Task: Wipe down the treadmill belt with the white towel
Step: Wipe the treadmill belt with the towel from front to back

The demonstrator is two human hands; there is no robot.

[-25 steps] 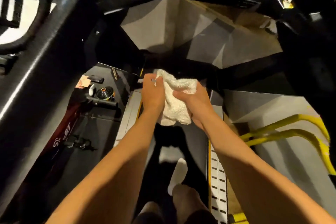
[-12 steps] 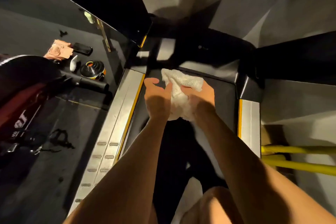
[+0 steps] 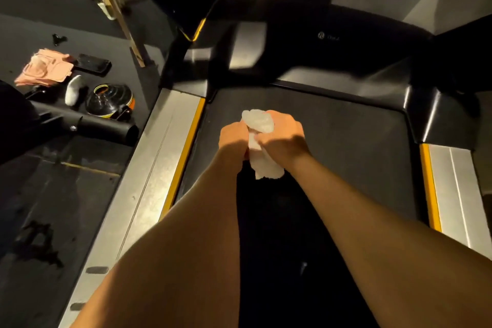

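Observation:
The white towel (image 3: 259,125) is bunched up between both my hands above the front part of the dark treadmill belt (image 3: 346,146). My left hand (image 3: 234,138) grips its left side. My right hand (image 3: 285,133) wraps over its top and right side. A loose end of the towel hangs down below my hands toward the belt. I cannot tell if the towel touches the belt. The middle of the towel is hidden by my fingers.
Silver side rails with yellow edges (image 3: 165,168) (image 3: 452,189) flank the belt. The black motor cover (image 3: 332,61) lies ahead. On the floor at left are a pink cloth (image 3: 45,66), a black phone (image 3: 91,62), a round black and orange object (image 3: 111,101) and a black tube (image 3: 101,128).
The view has dropped closer to the belt. My hands have closed tighter together, bunching the towel into a smaller wad.

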